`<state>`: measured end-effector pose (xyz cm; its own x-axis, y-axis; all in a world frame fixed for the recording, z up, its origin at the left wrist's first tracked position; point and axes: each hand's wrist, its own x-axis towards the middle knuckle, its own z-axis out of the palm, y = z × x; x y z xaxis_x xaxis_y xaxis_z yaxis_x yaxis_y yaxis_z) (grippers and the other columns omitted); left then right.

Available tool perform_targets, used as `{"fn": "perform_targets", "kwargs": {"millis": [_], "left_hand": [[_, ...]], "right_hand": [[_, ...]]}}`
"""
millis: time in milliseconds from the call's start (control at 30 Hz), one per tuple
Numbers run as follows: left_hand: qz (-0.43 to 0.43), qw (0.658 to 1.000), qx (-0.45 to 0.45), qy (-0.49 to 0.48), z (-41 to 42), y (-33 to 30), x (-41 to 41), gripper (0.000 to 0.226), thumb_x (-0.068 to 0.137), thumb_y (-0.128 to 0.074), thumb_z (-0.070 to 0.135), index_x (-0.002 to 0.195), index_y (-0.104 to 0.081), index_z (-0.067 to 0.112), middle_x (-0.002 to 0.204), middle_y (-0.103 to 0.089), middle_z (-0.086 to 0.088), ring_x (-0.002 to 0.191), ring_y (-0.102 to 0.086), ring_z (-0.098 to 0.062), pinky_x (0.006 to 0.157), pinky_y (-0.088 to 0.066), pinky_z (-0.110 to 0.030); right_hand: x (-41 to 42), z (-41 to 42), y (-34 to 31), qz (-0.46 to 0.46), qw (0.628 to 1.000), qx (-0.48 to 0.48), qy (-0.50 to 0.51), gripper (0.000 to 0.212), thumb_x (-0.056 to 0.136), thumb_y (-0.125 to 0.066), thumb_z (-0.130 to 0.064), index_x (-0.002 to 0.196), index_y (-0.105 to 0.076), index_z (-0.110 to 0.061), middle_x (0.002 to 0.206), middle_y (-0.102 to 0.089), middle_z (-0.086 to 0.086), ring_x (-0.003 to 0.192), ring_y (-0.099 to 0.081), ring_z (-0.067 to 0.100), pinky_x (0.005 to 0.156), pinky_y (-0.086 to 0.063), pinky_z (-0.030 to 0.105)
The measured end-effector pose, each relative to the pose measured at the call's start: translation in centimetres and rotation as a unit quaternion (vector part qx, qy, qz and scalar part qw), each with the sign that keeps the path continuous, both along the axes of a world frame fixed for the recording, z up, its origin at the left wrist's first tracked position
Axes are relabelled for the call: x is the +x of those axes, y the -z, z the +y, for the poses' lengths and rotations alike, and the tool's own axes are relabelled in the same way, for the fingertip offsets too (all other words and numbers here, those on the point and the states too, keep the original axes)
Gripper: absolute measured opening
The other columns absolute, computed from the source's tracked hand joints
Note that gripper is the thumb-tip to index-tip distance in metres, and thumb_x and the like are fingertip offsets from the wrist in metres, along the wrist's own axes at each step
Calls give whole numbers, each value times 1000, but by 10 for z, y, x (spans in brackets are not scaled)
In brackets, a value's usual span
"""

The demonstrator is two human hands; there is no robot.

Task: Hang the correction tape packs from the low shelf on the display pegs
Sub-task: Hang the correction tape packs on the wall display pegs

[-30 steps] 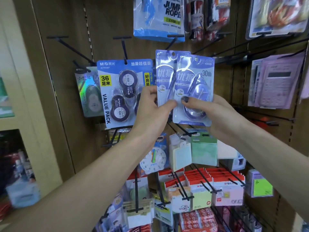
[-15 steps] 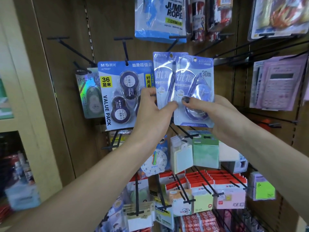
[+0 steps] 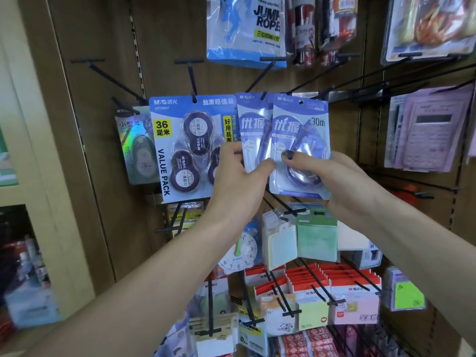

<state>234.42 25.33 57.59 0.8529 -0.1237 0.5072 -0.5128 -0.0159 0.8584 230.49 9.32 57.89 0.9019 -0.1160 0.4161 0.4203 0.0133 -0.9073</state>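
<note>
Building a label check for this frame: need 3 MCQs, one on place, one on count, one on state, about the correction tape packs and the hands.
1. Where does the blue-and-white "VALUE PACK" card of purple correction tapes hang?
A. Left of the two pale lilac "30m" packs
B. Right of them
C. Below the sticky notes

2. How many pale lilac correction tape packs do the hands grip?
A. One
B. Two
C. Four

3. What state is the front lilac pack in?
A. Lying on a shelf
B. Hanging free, untouched
C. Pinched by the right hand, its hole not on a peg

Answers:
1 A: the card sits left of both packs.
2 B: the left hand pinches the rear lilac pack and the right hand the front one.
3 C: the thumb presses its face and the round hole shows empty.
</note>
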Motion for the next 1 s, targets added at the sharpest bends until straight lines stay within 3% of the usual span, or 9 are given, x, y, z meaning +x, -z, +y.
{"fn": "perform_targets", "kwargs": {"millis": [133,233,300,367,467,633,733,900,1000], "left_hand": [[20,999,32,-14,-3,-5,1,44,99,-66,29,138,-44,27,123,-70,4,110,-70,-16,97,-58,-39],[50,993,106,7,-8,-7,3,82,94,-56,57,163,-15,40,158,-51,6,137,-58,-25,116,-45,-49],[93,985,143,18,-13,-9,6,83,101,-44,64,166,5,43,172,-30,5,150,-43,-28,124,-33,-47],[116,980,158,24,-19,-11,12,81,102,-35,69,165,9,43,175,-21,5,155,-36,-29,125,-29,-47],[146,982,113,24,-29,-15,31,96,82,-37,77,166,-5,44,171,-32,4,150,-43,-30,124,-32,-53],[182,980,85,5,-43,-19,61,89,76,-37,72,151,-45,24,138,-64,-7,126,-62,-31,111,-47,-49],[179,979,100,-3,-44,-13,59,87,81,-40,73,154,-42,24,141,-63,-7,125,-62,-30,108,-51,-45],[161,982,95,22,-42,-16,46,66,100,-42,56,157,-39,21,137,-66,-9,116,-68,-27,106,-53,-42],[156,984,74,36,-40,-18,40,75,84,-49,60,146,-49,19,132,-68,-10,119,-67,-31,109,-51,-49]], "right_hand": [[14,1,-5,35,998,58,2,29,91,-76,-18,115,-75,-4,97,-82,3,79,-79,10,60,-58,15],[27,0,-11,57,996,69,10,28,89,-78,-19,113,-75,-4,98,-80,6,75,-78,8,56,-57,14],[39,-1,-17,65,996,63,20,30,88,-79,-18,114,-75,-4,103,-81,8,81,-80,10,57,-59,17],[56,-1,-22,75,995,54,30,32,87,-80,-18,114,-75,-2,110,-80,10,96,-79,17,71,-64,25],[79,3,-30,105,994,17,9,15,93,-73,-17,103,-72,-6,113,-76,17,106,-73,27,100,-56,37],[104,3,-34,142,989,15,-27,16,97,-67,-21,89,-69,-8,93,-75,12,80,-72,21,85,-60,34],[108,0,-30,145,989,32,-24,14,96,-68,-21,97,-69,-7,96,-76,13,76,-72,17,79,-61,29],[96,-7,-15,121,992,41,7,39,95,-69,-16,130,-65,2,126,-72,21,102,-73,29,80,-62,30],[75,-17,-4,59,998,19,29,28,92,-74,-11,118,-71,-2,112,-78,15,94,-78,23,68,-65,27]]}}
